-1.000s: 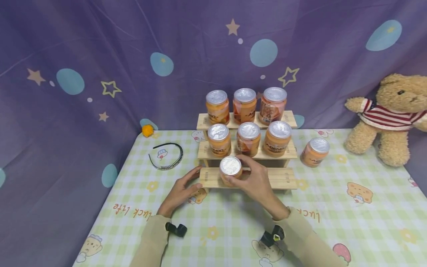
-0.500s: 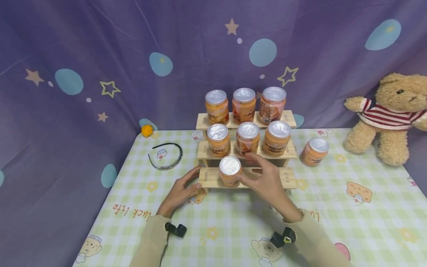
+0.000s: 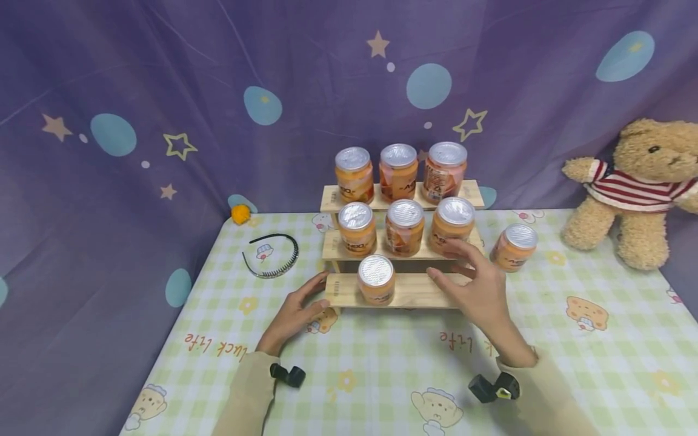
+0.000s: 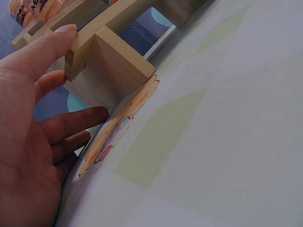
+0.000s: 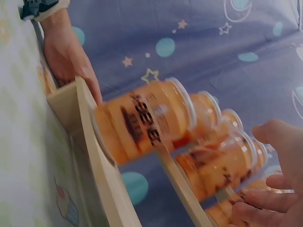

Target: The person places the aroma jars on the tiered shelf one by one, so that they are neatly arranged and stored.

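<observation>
A three-tier wooden stand [image 3: 420,290] holds jars of orange fruit with silvery lids. One jar [image 3: 376,281] stands alone on the lowest tier, left of its middle. My left hand [image 3: 294,315] holds the left end of that tier; in the left wrist view its thumb [image 4: 57,45] lies on the board's corner with the index finger below. Holding nothing, my right hand [image 3: 480,290] hovers over the right end of the lowest tier, thumb and fingers spread. It overlaps the middle tier's right jar [image 3: 454,224] in the head view.
Another jar [image 3: 514,248] stands on the checked tablecloth [image 3: 545,327] right of the stand. A teddy bear [image 3: 632,194] sits farther right. On the left lie a black headband [image 3: 289,260] and an orange pompom [image 3: 240,214]. A purple curtain [image 3: 327,91] hangs behind.
My right hand has let go of the jar on the lowest tier and moved right. That jar stays in place, and my left hand has not moved.
</observation>
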Demonstrator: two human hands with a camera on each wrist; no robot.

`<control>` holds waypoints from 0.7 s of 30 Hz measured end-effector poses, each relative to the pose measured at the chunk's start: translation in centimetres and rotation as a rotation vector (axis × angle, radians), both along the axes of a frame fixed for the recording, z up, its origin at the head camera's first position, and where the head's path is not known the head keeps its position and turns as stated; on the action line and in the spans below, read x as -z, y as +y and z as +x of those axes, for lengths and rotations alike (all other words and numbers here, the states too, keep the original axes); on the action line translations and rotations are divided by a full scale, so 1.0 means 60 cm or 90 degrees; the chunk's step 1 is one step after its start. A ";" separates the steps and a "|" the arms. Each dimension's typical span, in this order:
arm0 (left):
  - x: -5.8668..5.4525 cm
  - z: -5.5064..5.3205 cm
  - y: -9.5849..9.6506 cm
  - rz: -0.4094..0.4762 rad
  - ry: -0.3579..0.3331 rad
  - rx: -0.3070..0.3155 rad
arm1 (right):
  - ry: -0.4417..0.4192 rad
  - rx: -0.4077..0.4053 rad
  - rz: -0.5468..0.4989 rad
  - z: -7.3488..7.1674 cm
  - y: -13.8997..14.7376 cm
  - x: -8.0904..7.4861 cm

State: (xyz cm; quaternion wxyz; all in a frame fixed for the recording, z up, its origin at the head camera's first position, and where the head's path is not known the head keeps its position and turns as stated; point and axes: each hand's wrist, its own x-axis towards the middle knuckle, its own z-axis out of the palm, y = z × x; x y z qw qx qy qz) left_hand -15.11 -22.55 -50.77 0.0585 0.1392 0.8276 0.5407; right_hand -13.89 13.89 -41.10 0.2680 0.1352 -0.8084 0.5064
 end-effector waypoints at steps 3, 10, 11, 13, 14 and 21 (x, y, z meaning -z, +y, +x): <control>-0.001 0.000 0.000 0.001 0.002 0.003 | -0.005 0.030 -0.003 0.000 0.019 -0.005; 0.001 -0.002 -0.001 -0.002 0.004 0.000 | -0.010 0.066 -0.029 0.002 0.055 -0.013; 0.002 -0.002 -0.001 -0.003 0.006 -0.001 | -0.011 0.070 -0.030 0.002 0.059 -0.014; 0.003 -0.003 -0.002 -0.007 0.010 0.000 | -0.010 0.082 -0.029 0.002 0.069 -0.014; 0.004 -0.003 -0.002 -0.008 0.012 0.001 | -0.013 0.087 -0.034 0.002 0.074 -0.014; 0.002 -0.001 -0.001 -0.008 0.009 0.002 | -0.027 0.133 -0.065 -0.006 0.114 -0.012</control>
